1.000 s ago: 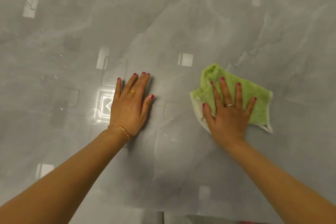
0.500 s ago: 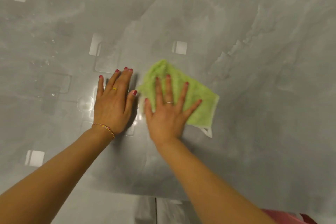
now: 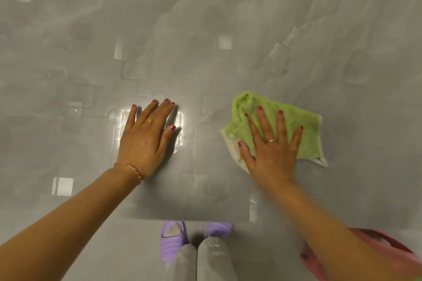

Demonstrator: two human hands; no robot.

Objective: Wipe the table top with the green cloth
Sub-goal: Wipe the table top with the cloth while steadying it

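Observation:
A glossy grey marbled table top (image 3: pixel 251 18) fills the view. The green cloth (image 3: pixel 296 125), crumpled with a white edge, lies on it right of centre. My right hand (image 3: pixel 271 150) presses flat on the cloth with fingers spread, covering its near-left part. My left hand (image 3: pixel 146 139) rests flat on the bare table to the left, palm down, fingers together, holding nothing. A clear gap of table separates the two hands.
The table's near edge (image 3: pixel 182 219) runs across the bottom. Below it I see my purple slippers (image 3: pixel 171 239) and grey trousers (image 3: pixel 201 262) on the floor. A pink object (image 3: pixel 388 248) shows at the lower right. Ceiling-light reflections dot the table.
My right hand slid the cloth left until it was next to my left hand, then back to the right. My left hand stayed planted. The view tilted down, revealing my feet.

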